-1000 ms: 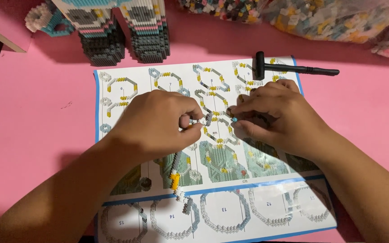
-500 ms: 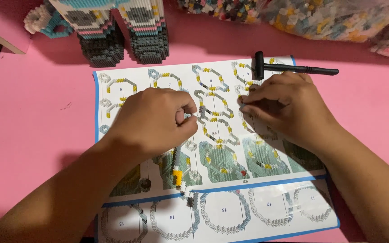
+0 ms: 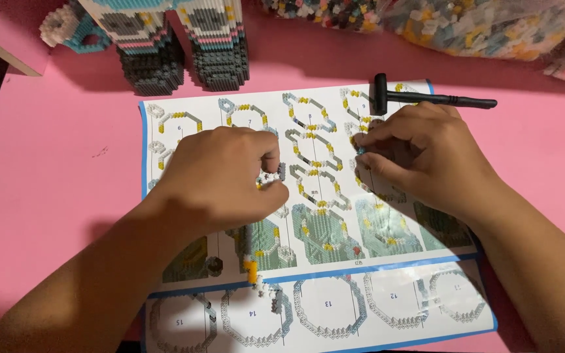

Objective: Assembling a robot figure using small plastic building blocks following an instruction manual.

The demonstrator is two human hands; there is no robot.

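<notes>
While both hands' fingers pinch tiny bricks, left hand (image 3: 220, 176), right hand (image 3: 420, 153), blue-bordered instruction sheet (image 3: 322, 307), pink table (image 3: 53, 189).

The left hand (image 3: 220, 176) hides most of its small brick piece (image 3: 271, 178); the top edge crops the brick figure (image 3: 165, 39).

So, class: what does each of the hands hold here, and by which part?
The left hand pinches the top end of a thin strip of small bricks that hangs below it. The right hand pinches something tiny at its fingertips; what it is cannot be told.
</notes>
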